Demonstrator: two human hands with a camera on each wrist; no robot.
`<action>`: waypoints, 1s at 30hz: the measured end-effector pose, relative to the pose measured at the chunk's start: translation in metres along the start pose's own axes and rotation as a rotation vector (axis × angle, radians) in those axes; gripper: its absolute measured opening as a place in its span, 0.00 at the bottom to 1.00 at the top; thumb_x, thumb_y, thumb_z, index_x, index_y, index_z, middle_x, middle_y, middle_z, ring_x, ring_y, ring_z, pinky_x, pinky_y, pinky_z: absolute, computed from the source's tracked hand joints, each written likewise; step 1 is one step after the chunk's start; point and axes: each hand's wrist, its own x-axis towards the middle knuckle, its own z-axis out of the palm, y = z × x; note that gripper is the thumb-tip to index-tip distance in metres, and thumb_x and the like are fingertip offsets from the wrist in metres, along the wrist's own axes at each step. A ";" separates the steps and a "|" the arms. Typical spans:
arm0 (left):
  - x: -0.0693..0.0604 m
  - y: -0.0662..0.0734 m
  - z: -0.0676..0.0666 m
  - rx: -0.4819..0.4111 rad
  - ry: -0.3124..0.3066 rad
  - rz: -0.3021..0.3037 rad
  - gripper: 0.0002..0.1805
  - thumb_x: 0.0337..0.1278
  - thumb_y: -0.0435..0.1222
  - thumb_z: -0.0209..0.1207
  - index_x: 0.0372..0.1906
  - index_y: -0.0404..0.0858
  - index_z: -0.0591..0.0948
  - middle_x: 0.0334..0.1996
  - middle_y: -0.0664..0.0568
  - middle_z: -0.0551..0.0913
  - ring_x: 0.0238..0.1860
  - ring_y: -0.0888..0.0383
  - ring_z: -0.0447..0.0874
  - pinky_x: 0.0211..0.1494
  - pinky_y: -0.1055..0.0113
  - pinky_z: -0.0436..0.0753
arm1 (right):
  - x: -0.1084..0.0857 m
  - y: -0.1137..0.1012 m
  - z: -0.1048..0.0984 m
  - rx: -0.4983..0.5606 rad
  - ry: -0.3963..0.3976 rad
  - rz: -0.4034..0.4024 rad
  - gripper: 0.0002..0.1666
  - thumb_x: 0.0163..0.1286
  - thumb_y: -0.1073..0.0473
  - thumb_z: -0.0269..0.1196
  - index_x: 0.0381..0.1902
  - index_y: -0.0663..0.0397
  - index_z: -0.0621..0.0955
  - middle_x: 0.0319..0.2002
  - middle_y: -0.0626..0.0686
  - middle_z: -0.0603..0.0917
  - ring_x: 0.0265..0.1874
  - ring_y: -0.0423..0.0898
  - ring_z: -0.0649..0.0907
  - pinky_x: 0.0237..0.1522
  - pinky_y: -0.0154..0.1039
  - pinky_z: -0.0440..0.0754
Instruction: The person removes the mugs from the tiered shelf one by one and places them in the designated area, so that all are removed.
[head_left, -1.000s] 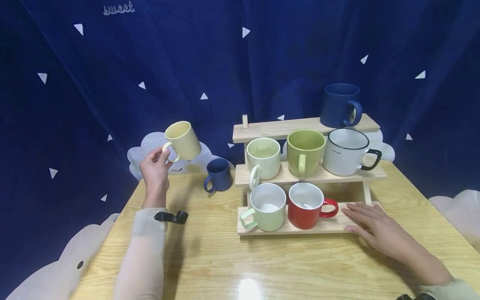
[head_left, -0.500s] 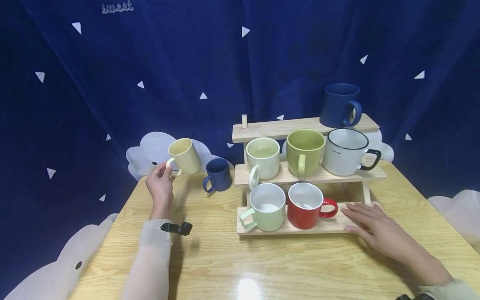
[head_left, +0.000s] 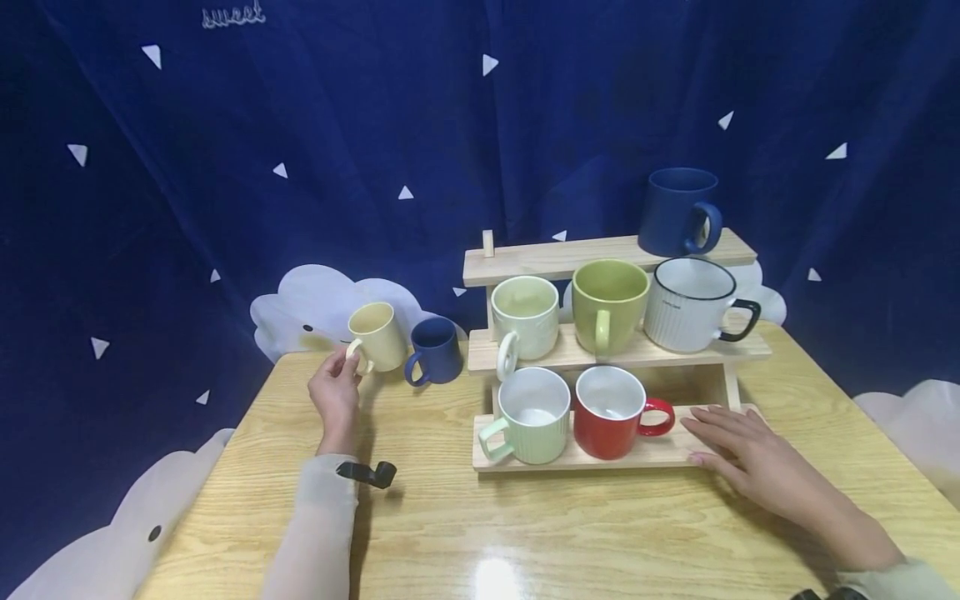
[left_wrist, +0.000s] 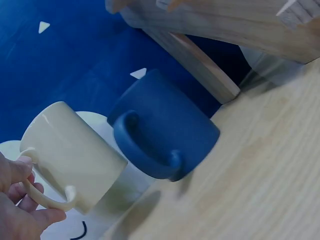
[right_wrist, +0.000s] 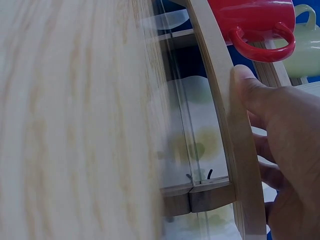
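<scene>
My left hand (head_left: 335,392) pinches the handle of a pale yellow mug (head_left: 378,337) at the table's far left. In the left wrist view, thumb and fingers close on the yellow mug's handle (left_wrist: 47,199). Whether its base touches the table cannot be told. Just right of it stands a small dark blue mug (head_left: 437,350), handle turned towards me. My right hand (head_left: 757,458) rests on the right end of the lowest board of a wooden tiered rack (head_left: 675,450). Its fingers lie fairly straight on the board, and the thumb (right_wrist: 245,75) touches the front edge.
On the lowest tier stand a light green mug (head_left: 534,417) and a red mug (head_left: 609,414). The middle tier bears a cream mug (head_left: 527,321), an olive mug (head_left: 609,308) and a white mug (head_left: 686,308) with black rim. A big blue mug (head_left: 675,212) tops the rack.
My left hand has brought the yellow mug down and slightly right, beside the small blue mug, and the mug is now more upright. My right hand has stayed in place.
</scene>
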 end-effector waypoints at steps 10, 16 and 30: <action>-0.005 -0.017 0.007 0.013 -0.008 -0.026 0.14 0.65 0.33 0.60 0.54 0.33 0.82 0.46 0.42 0.83 0.43 0.54 0.79 0.44 0.73 0.83 | -0.001 0.000 0.000 -0.003 -0.001 -0.001 0.30 0.62 0.48 0.70 0.61 0.51 0.80 0.59 0.61 0.79 0.59 0.66 0.74 0.75 0.54 0.42; -0.009 -0.023 0.010 0.042 -0.011 -0.044 0.15 0.66 0.33 0.60 0.55 0.34 0.81 0.48 0.43 0.82 0.48 0.55 0.78 0.52 0.67 0.82 | 0.000 0.000 0.000 -0.003 -0.003 0.006 0.30 0.63 0.48 0.69 0.61 0.51 0.80 0.59 0.60 0.79 0.59 0.66 0.73 0.75 0.55 0.44; -0.017 -0.032 0.013 0.064 -0.001 -0.058 0.15 0.65 0.35 0.61 0.53 0.33 0.82 0.46 0.43 0.81 0.47 0.55 0.77 0.52 0.64 0.81 | -0.001 0.000 0.000 -0.001 -0.009 0.014 0.30 0.63 0.47 0.69 0.61 0.50 0.79 0.59 0.60 0.78 0.60 0.65 0.73 0.71 0.63 0.52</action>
